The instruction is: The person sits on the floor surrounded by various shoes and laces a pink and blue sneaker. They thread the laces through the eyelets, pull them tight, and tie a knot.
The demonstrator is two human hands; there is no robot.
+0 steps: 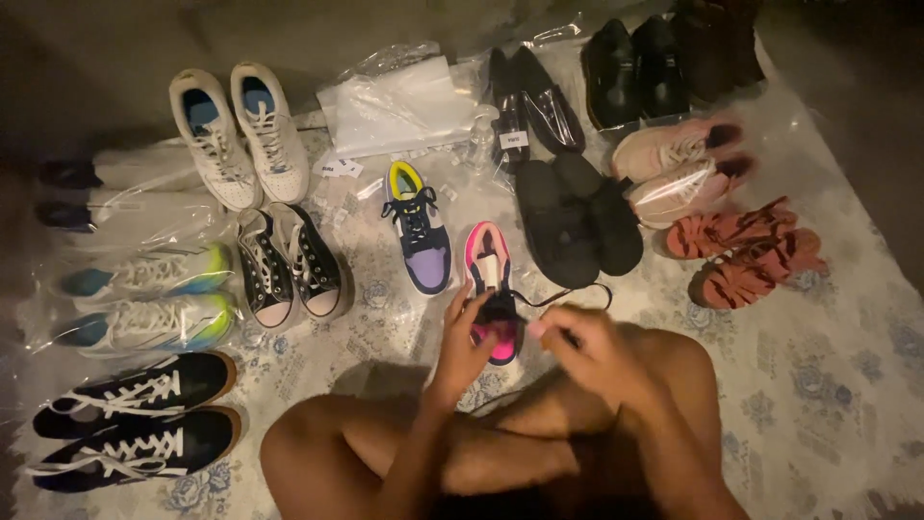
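A pink and black sneaker (490, 267) lies on the patterned cloth (828, 385) in front of my crossed legs. My left hand (464, 339) rests on the sneaker's near end, fingers curled around it. My right hand (577, 339) pinches a black shoelace (568, 292) that loops out from the sneaker to the right. A purple sneaker with a yellow collar (420, 227) lies just to the left of the pink one, apart from it.
Pairs of shoes ring the cloth: white sneakers (241, 135), black canvas sneakers (289, 265), black sneakers with white laces (135, 414), bagged green-white sneakers (144, 299), black slides (577, 221), pink sneakers (679, 169), red sandals (746, 255), black shoes (635, 72). Clear plastic bags (404, 101) lie at the back.
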